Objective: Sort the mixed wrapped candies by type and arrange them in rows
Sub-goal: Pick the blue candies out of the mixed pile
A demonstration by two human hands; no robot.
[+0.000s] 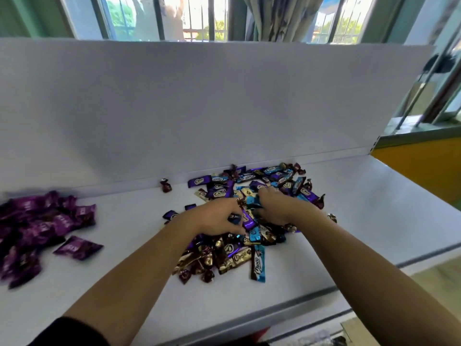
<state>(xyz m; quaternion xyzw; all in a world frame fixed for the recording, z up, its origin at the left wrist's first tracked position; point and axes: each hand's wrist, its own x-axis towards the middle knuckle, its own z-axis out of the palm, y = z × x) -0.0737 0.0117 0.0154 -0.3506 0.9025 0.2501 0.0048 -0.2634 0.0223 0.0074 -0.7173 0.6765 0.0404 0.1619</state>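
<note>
On the white table (361,211) the mixed pile (234,258) of wrapped candies – purple, blue, gold and maroon – sits just right of centre, its far edge close to the white back panel (199,108). Both hands reach into its middle. The left hand (217,217) has curled fingers and thumb pinching a purple candy (247,222). The right hand (277,208), at its 3 o'clock, curls down over a blue candy (252,201); whether it actually grips is unclear through the blur. A purple heap (42,221) lies well apart at the pile's 9 o'clock, and a lone maroon candy (166,185) at its 10 o'clock.
</note>
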